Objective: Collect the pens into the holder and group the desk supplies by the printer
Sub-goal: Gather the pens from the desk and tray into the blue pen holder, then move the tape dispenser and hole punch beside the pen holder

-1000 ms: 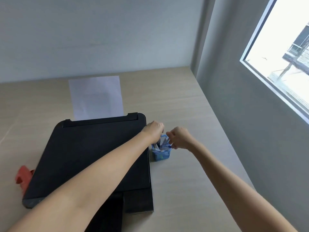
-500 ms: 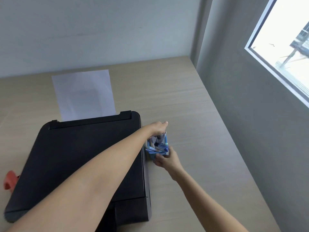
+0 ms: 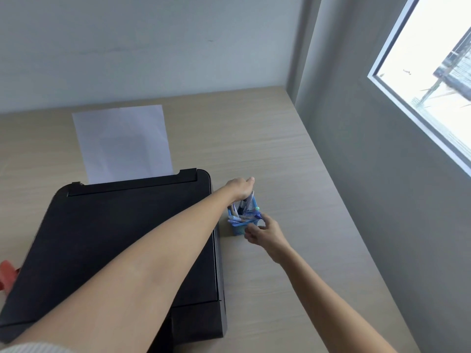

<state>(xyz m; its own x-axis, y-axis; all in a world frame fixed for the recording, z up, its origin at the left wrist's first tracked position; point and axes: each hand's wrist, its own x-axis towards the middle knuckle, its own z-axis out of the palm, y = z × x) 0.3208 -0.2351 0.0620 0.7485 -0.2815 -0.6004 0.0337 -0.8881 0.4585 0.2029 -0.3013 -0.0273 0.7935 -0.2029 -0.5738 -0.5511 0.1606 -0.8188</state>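
Observation:
A blue mesh pen holder (image 3: 237, 229) stands on the desk against the right side of the black printer (image 3: 114, 238). Several pens (image 3: 244, 215) fill it, some upright and some lying across its rim. My left hand (image 3: 240, 187) reaches over the printer's corner, with its fingers curled down on the upright pens at the back of the holder. My right hand (image 3: 265, 231) is at the holder's front right corner, thumb and fingers against the mesh.
A white sheet of paper (image 3: 122, 141) sticks out behind the printer. A red object (image 3: 6, 275) shows partly at the left edge. The wooden desk (image 3: 280, 149) meets a grey wall on the right, below a window (image 3: 433, 85).
My right hand dropped from the holder's top to its front right corner. My left hand stayed on the pens. The view shifted a little.

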